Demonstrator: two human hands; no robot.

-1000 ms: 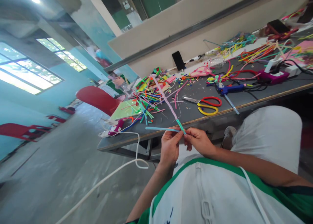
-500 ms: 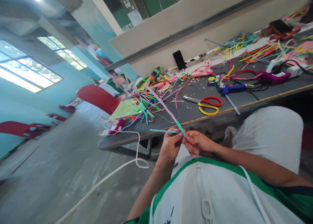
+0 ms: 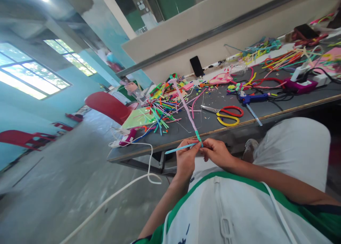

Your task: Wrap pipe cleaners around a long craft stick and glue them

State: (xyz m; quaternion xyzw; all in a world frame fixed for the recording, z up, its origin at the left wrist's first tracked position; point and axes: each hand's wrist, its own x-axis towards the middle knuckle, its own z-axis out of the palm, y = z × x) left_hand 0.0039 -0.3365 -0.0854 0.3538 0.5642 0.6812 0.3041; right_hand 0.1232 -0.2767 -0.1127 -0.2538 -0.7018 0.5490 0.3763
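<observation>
A long pink fuzzy pipe-cleaner stem (image 3: 187,108) rises from between my hands at the table's front edge, its lower part wrapped in green and teal. From the wrapped end a light blue pipe cleaner (image 3: 177,149) sticks out to the left, over my left hand (image 3: 185,159). Thumb and fingers of that hand are closed in a pinch at the bottom of the stem. My right hand (image 3: 218,154) is closed too, its fingertips against the same lower end from the right. The fingers partly hide where the blue piece meets the stem.
Scissors with red and yellow handles (image 3: 229,116) lie on the grey table (image 3: 183,129). A blue glue gun (image 3: 254,97) sits further right, its glue stick over the edge. Cut pipe cleaners (image 3: 159,114) are heaped to the left. A white cord (image 3: 117,194) hangs off the table's left end.
The stem has turned more upright. The blue pipe cleaner's free end has dipped, and my right hand's fingers have curled in closer around the stem's bottom.
</observation>
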